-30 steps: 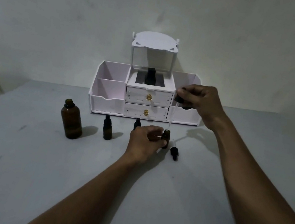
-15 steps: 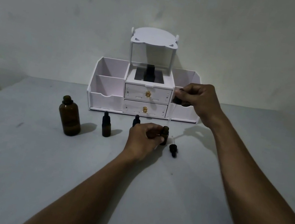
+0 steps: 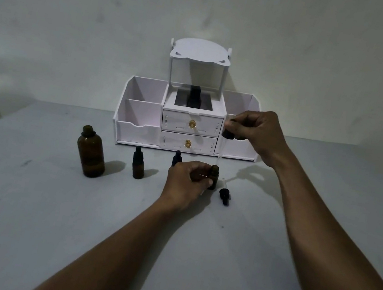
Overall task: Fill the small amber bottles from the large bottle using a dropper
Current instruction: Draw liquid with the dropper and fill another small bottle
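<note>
- Small amber bottle (image 3: 213,177) stands uncapped and upright on the grey table (image 3: 21,217), gripped at its side by the left hand (image 3: 185,182), whose fingers hide most of its left half.
- Dropper (image 3: 224,145) hangs upright from the right hand (image 3: 256,130); fingertips pinch its dark bulb, and the clear glass tube is faint against the white organizer (image 3: 139,116), so its tip is hard to make out, though it seems to reach the bottle's mouth.
- Both hands are closed on what they hold: left curled around the bottle, right nipped on the bulb above it.
- A loose dropper cap (image 3: 224,195) lies on its side just right of the held bottle, its thin tube barely visible.
- A second capped small bottle (image 3: 177,158) is partly hidden behind the left hand; a third (image 3: 138,166) stands in full view further left.
- Large bottle (image 3: 91,152) stands open at far left, well apart from both hands.
- Something dark sits in the organizer's top middle bay, too dim to identify.
</note>
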{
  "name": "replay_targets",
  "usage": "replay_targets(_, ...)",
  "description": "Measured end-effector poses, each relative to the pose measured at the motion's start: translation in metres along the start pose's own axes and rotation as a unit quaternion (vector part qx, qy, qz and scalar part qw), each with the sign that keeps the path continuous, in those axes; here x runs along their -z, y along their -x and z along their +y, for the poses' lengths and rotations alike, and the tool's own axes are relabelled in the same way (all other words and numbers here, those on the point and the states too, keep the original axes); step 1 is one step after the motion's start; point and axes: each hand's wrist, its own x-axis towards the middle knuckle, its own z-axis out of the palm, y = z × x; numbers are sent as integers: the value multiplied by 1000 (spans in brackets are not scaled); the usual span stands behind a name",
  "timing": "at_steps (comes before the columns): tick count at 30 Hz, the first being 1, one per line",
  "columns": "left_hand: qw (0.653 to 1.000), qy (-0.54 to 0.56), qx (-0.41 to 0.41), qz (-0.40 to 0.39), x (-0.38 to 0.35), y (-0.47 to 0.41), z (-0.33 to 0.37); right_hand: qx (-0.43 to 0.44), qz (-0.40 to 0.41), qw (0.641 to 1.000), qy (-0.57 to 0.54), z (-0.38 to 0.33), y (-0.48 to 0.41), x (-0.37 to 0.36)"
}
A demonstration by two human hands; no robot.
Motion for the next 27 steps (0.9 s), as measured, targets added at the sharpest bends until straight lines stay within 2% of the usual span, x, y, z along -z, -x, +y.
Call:
replay_targets(7,1000,27,15,-5,4,16,5,1,53,998,-28,-7,-3,10)
replay_targets(13,999,-17,-43,-27,54,41,12,56,80,994,-52,-34,-5,9)
replay_targets(17,993,-22,-99,54,112,58,12,84,68,991,-83,-58,-8,-17)
replay_targets(20,976,-17,-122,179,157,61,4,91,61,984,-139,-76,-12,-48)
replay_targets(23,952,-8,-102,289,195,54,-16,77,50,978,-189,-89,-17,-86)
replay_targets(25,947,7,-73,313,215,47,-33,64,49,974,-212,-94,-21,-111)
replay_targets(27,953,33,-44,298,227,43,-48,53,44,971,-230,-97,-26,-133)
